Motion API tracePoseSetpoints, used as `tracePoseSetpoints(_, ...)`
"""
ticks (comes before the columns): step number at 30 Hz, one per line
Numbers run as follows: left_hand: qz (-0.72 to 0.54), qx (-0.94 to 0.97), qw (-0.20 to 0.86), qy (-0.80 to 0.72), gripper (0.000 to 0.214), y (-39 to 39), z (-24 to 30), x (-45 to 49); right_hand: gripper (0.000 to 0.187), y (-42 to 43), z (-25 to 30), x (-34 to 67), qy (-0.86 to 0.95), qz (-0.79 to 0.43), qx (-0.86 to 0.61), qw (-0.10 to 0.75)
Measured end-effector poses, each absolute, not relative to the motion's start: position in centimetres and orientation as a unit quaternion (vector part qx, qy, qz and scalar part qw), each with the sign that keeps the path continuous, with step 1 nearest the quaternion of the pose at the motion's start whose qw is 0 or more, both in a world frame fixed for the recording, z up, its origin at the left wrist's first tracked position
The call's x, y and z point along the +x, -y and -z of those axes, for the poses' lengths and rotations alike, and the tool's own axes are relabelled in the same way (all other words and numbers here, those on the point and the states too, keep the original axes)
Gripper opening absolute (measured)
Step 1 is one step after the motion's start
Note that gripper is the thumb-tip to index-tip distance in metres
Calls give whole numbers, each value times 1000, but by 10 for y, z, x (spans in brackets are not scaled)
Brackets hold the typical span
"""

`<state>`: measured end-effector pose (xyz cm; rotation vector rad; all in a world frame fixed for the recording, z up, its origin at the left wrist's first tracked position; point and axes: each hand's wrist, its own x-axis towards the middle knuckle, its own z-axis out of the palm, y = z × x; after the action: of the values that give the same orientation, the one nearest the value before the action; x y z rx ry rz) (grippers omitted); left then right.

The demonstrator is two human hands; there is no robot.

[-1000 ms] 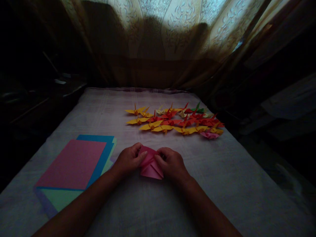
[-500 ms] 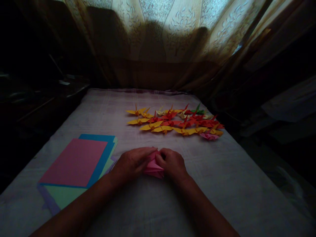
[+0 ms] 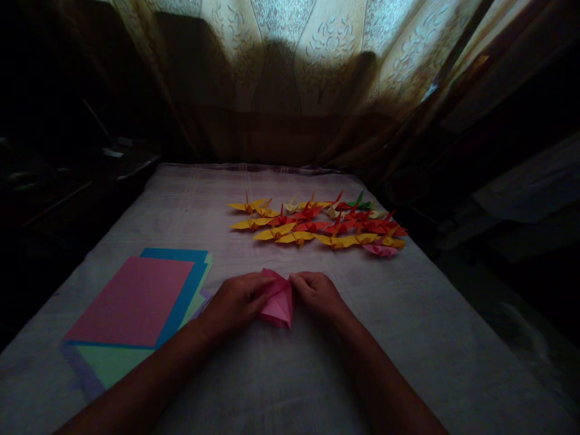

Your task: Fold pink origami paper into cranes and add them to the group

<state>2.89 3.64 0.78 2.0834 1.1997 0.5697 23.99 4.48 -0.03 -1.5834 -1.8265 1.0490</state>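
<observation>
A partly folded pink origami paper (image 3: 278,304) is between my two hands, low over the cloth-covered table. My left hand (image 3: 240,299) grips its left side, thumb in front and fingers behind. At its upper right edge, the thumb and fingers of my right hand (image 3: 318,294) pinch the paper. Creases and a loose flap show on the side towards me. The fingertips of both hands are partly hidden behind the paper and in shadow.
Several folded paper cranes (image 3: 296,237) in yellow, red, white, green and pink stand in rows farther back. To the left lies a stack of coloured paper sheets (image 3: 131,299), pink on top. A patterned curtain (image 3: 321,54) hangs behind the table (image 3: 190,205).
The pink paper has turned and opened out, showing more of its face. My right hand has shifted its pinch to the upper right edge. The view has moved slightly.
</observation>
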Motion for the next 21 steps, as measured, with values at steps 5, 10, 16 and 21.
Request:
tracePoseSetpoints(5,-241,789,331,-459,34,-37,-7,29,33,-47,5,241,661,-410,-574,256)
tracePoseSetpoints(10,-263,778,330,-465,28,-36,-7,30,32,-47,2,242,648,-438,-565,262)
tracePoseSetpoints(16,-261,763,332,-489,13,-36,-7,31,25,-44,2,240,658,-455,-551,239)
tracePoseSetpoints(21,-262,743,339,-514,6,-37,-6,31,26,-36,-5,229,681,-379,-593,200)
